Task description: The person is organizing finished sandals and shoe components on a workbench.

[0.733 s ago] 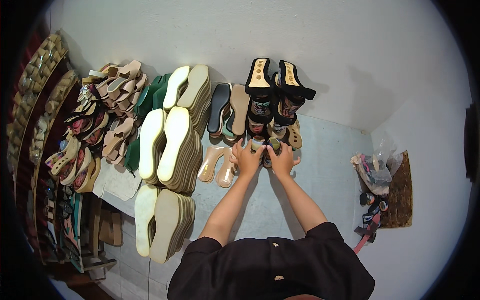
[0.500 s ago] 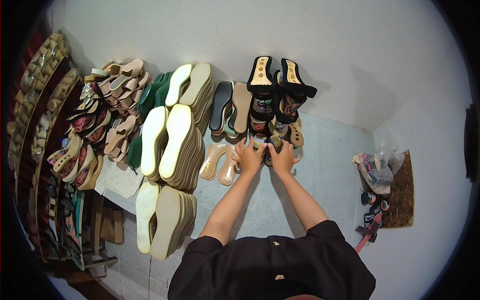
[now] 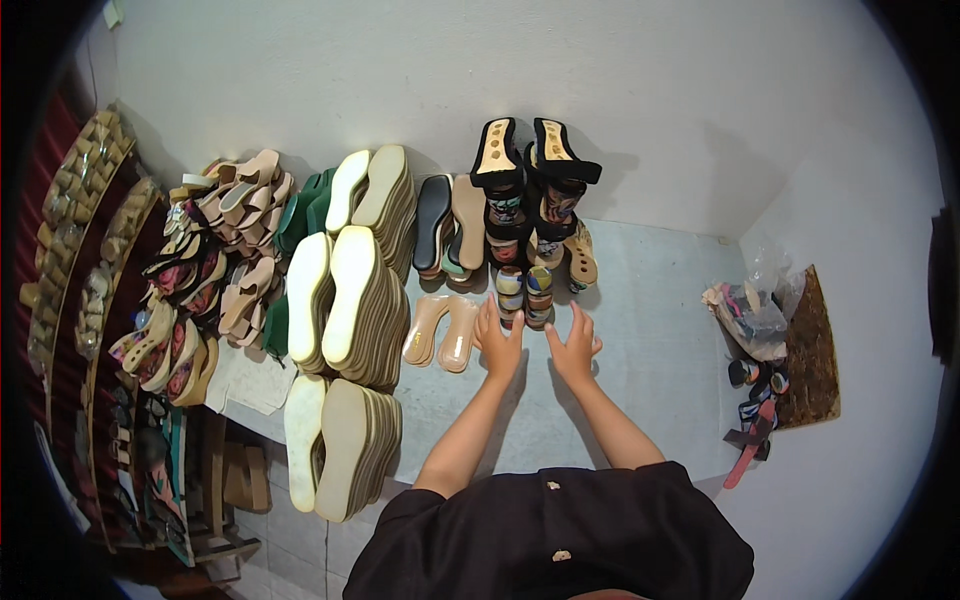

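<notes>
Your left hand and right hand were spread, gripping nothing, beside the patterned stacks at centre frame; a stray nudge from either could have toppled those stacks.

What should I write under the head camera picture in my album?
Left hand and right hand near colorful bands, with stacks of pale soles off to the left.

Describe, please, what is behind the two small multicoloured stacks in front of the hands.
Behind the multicoloured stacks stand taller stacks of black-edged sandals, the top pair showing pale soles with dark round spots. The lowest part there is covered and cannot be seen.
</notes>
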Available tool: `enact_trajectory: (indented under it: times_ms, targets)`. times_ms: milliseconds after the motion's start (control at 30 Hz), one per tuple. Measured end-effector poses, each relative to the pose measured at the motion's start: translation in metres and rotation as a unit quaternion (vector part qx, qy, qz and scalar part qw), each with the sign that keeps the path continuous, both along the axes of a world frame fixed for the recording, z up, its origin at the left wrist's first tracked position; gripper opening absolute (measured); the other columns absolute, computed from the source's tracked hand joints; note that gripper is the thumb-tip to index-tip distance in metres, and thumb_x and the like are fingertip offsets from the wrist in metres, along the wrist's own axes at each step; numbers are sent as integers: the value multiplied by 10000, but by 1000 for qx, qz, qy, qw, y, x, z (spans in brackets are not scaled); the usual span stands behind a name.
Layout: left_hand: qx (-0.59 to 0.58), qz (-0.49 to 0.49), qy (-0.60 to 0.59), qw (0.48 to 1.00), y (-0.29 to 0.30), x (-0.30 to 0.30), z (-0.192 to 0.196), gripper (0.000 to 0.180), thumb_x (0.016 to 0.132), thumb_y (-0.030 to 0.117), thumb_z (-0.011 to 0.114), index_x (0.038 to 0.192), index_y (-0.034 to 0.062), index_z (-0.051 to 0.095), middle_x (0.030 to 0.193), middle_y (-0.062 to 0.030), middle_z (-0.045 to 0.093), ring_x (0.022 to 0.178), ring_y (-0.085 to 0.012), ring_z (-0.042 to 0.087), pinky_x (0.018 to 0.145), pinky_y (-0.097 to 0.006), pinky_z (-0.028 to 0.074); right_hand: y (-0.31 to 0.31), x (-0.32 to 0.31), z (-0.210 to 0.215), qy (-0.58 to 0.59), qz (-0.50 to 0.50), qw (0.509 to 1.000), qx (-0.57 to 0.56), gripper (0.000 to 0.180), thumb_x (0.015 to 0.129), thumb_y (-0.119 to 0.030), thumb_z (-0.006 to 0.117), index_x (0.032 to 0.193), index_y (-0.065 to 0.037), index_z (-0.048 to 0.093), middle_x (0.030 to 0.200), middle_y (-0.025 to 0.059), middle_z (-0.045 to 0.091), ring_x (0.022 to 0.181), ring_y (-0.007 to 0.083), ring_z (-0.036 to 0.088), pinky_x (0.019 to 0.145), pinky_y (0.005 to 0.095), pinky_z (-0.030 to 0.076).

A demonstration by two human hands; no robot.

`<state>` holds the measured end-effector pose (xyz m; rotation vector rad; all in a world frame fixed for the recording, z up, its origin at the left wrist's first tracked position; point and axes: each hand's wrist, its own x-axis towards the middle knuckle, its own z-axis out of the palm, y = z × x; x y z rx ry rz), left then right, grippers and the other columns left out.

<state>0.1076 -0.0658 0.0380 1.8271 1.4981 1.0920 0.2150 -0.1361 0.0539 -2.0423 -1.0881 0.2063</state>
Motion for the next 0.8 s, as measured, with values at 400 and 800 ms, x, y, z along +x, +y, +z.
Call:
enact_trajectory:
  times_ms: [400,800]
  targets:
    - [-34,-229,-105,967,-118,20,-35,292,876,212,566,1122,56,575,1231,-141,502,1208,-325,423,1042,-469,229,-176,58,-7,-48,-47,997,24,535,786,-137,625,1272,-34,423,1277,214,397,1174,361,425,947,419,392]
    - [-15,-334,-51,941,-196,135,-19,322,789,254,687,1046,81,601,1170,-107,514,1206,-300,419,1037,-495,196,-276,122,-1,-92,-143,985,20,441,742,-152,634,1168,-82,541,1244,171,456,1123,363,457,976,506,322]
